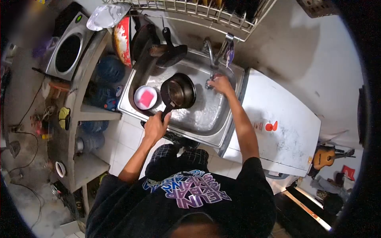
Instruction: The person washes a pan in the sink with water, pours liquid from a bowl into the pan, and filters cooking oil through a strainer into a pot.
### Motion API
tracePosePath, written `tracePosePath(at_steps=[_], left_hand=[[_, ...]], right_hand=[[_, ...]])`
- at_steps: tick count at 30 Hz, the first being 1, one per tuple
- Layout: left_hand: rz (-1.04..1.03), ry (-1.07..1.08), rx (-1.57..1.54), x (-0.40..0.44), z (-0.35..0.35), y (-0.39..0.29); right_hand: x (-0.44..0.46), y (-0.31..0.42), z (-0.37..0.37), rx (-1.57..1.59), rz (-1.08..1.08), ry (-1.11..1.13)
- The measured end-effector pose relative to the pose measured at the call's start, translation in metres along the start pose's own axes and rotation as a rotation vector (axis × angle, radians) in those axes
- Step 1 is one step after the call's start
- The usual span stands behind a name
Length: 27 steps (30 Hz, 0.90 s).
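Observation:
My left hand point(156, 126) is closed round the handle of a dark pot point(185, 90), which is held over the steel sink point(206, 119). Inside the pot something round and brownish shows. Left of the pot, a white bowl point(137, 98) holds a pink sponge point(146, 98). My right hand point(220, 84) is at the end of the faucet point(209, 47), at the right side of the basin, with its fingers closed around the spout end. Whether it holds anything else is too small to tell.
Dark pans point(172, 56) and a red wok point(122, 41) hang behind the sink, under a wire dish rack point(198, 12). To the right stands a white appliance top point(278, 115). At left are a stove point(68, 53) and shelves with blue water jugs point(110, 68).

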<state>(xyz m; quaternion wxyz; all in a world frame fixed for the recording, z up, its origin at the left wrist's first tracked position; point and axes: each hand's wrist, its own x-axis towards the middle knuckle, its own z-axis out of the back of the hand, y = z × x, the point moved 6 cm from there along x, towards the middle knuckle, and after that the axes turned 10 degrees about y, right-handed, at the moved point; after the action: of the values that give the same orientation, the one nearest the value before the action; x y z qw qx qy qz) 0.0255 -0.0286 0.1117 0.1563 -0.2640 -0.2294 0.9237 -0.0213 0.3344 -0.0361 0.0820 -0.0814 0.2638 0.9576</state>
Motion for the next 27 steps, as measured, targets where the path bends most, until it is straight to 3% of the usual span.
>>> tracePosePath(at_steps=[2,10,12,14,22,27], left_hand=[[0.008,0.001,0.026,0.006,-0.002,-0.002],[0.086,0.043,0.008,0.005,-0.016,0.010],[0.099,0.022,-0.035,0.002,-0.017,0.014],[0.140,0.034,-0.044,-0.001,-0.016,0.012],[0.132,-0.090,-0.047,-0.019,-0.007,0.011],[0.161,-0.142,-0.030,-0.029,-0.006,0.015]], right_hand=[[-0.008,0.021,-0.007,0.595,-0.086,0.133],[-0.022,0.024,0.012,1.022,-0.118,0.389],[-0.010,0.018,0.021,1.017,-0.090,0.319],[0.013,-0.006,0.029,0.427,-0.166,-0.045],[0.104,-0.036,0.028,0.319,0.130,-0.375],[0.135,-0.059,0.048,0.299,0.249,-0.313]])
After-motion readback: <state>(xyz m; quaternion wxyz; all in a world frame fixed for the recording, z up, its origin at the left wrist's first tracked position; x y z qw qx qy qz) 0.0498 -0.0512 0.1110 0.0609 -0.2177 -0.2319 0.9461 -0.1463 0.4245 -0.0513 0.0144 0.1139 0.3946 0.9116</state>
